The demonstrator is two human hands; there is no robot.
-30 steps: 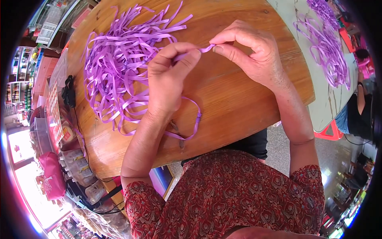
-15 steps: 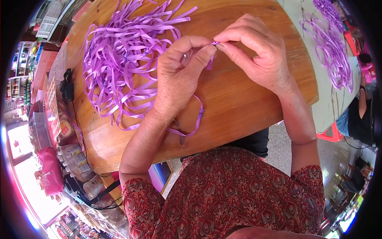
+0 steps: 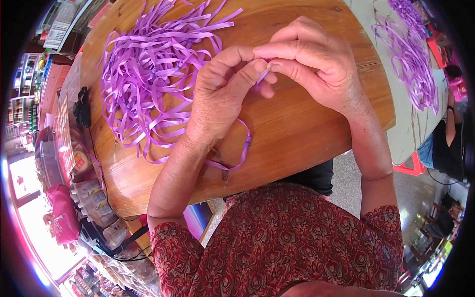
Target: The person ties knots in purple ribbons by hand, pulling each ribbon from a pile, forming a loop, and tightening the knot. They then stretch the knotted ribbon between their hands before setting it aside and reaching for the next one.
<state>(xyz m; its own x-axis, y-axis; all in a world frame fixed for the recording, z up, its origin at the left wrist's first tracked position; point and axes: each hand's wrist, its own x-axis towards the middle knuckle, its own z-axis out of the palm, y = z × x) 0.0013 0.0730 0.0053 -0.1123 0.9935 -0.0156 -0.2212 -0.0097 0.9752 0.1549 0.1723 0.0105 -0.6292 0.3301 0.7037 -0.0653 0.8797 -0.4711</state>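
Observation:
My left hand (image 3: 220, 91) and my right hand (image 3: 319, 64) meet above the wooden table (image 3: 307, 128). Between their fingertips a short stretch of purple ribbon (image 3: 264, 74) shows, pinched by both hands; most of it is hidden behind the fingers. Below my left wrist a loop of purple ribbon (image 3: 245, 153) with a small knotted part lies on the wood. A large tangled heap of purple ribbons (image 3: 148, 74), some with knots, spreads to the left of my left hand.
On the right, a pale marbled table (image 3: 413, 131) bears more purple ribbons (image 3: 413, 74). A person's arm (image 3: 451, 126) is beyond it, near a red stool (image 3: 413, 166). Along the left edge lie a black cable (image 3: 83, 106), a pink pouch (image 3: 63, 213) and packaged goods (image 3: 94, 195).
My right fingers have shifted left over my left fingertips, covering more of the ribbon. Some left fingers now extend below the pinch. The heap has barely changed.

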